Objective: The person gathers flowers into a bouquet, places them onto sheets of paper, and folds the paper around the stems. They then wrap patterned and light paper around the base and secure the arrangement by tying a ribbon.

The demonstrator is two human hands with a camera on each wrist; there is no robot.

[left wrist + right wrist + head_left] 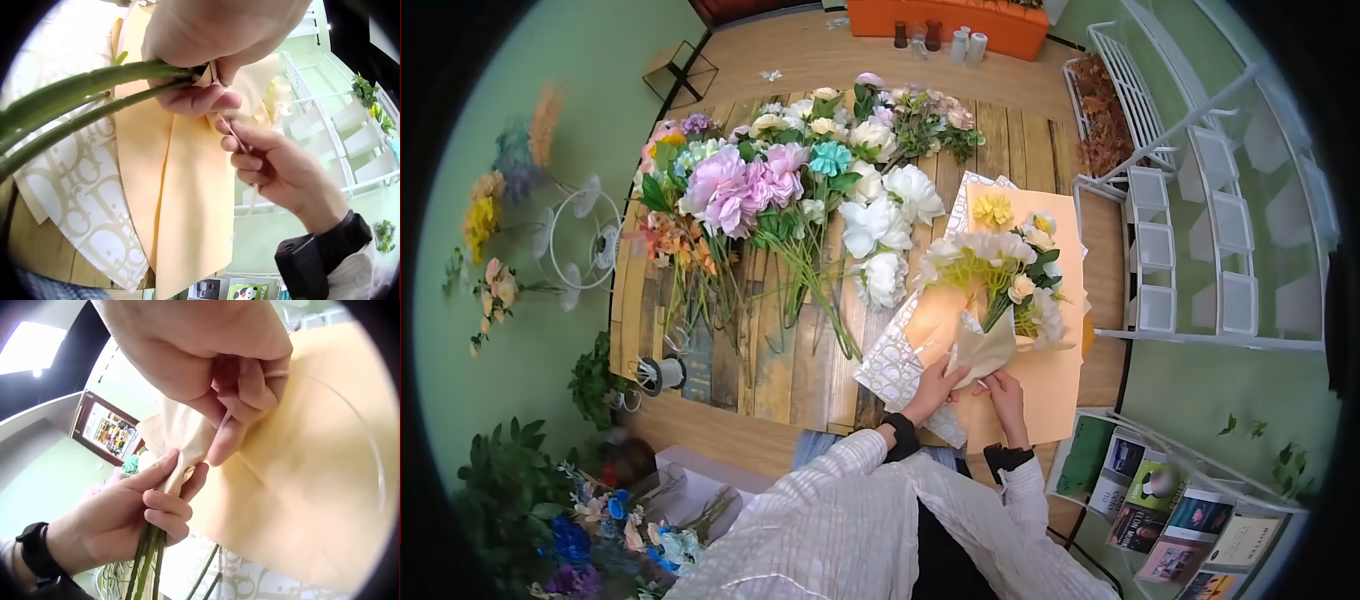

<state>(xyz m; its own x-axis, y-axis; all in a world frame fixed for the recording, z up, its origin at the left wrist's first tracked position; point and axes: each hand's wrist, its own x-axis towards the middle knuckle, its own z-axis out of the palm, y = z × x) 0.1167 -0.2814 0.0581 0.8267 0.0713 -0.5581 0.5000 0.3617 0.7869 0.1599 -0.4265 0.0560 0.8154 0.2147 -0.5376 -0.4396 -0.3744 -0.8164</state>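
A bouquet of white and yellow flowers lies over peach wrapping paper, its lower part wrapped in cream paper. My left hand grips the gathered cream paper around the stems; bare green stems stick out below the fingers in the right wrist view. Close beside it, my right hand pinches a thin pale string that runs up to the wrapped neck. The string's loose end trails past the right hand over the peach paper. Part of the neck is hidden behind the left fingers.
White patterned paper lies under the peach sheet on the wooden table. Loose pink, white and orange flowers cover the table's left and far parts. A spool stands at the near left corner. White shelving and a magazine rack stand right.
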